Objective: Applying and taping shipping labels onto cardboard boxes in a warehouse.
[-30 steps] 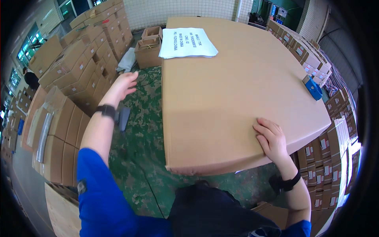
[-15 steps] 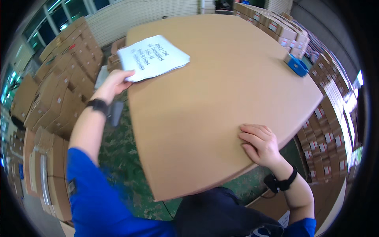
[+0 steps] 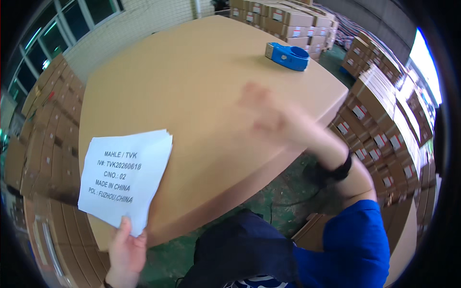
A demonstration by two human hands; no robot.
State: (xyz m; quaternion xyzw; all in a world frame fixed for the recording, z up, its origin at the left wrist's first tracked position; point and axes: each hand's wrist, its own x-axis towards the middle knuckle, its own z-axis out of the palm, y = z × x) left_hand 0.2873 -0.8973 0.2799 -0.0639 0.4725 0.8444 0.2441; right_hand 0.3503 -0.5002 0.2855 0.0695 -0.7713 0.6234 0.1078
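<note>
Head view, near to far. Left hand (image 3: 126, 254) sits at the near left edge, fingers and thumb pinched on the bottom corner of a stack of white printed sheets (image 3: 126, 178). Stack lies partly on the near left corner of the big cardboard carton (image 3: 201, 96) and overhangs its edge, so the pinch at the low corner is what keeps it lifted and squared, printed side up. Sheets look like several layers, edges roughly aligned.

Right hand (image 3: 269, 115) is over the carton top, right of centre, heavily motion-blurred. Can't tell how far its fingers are spread, or whether it touches the cardboard. Nothing visibly in it. Dark wristband on that arm, blue sleeve behind.

Farther out, a blue tape dispenser (image 3: 288, 55) rests on the far right of the carton top, well apart from both hands. Stacked small boxes (image 3: 384, 129) line the right side and the far end.
</note>
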